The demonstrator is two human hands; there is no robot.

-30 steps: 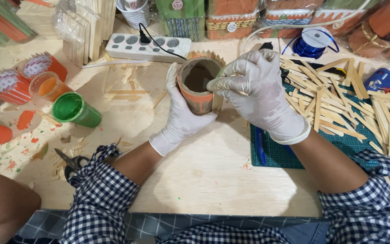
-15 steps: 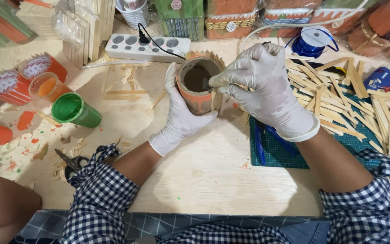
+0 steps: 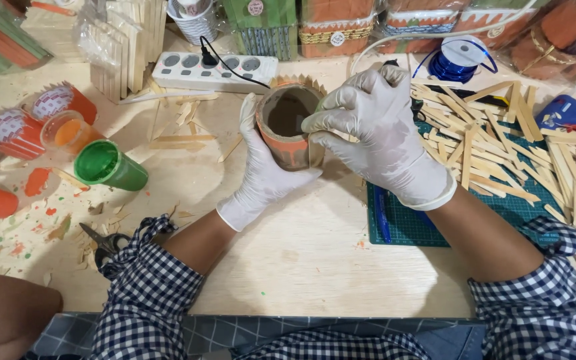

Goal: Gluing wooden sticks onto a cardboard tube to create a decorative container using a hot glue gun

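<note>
The left hand, in a white glove, wraps around the side of a round orange tube and holds it tight, so the tube stays tipped with its open top facing up. The right hand presses its fingers closed on a flat wooden stick against the tube's side, likely to keep the stick in place there. The tube sits above the pale table, just left of the green cutting mat, with loose sticks piled further right and a green paint cup well to the left.
</note>
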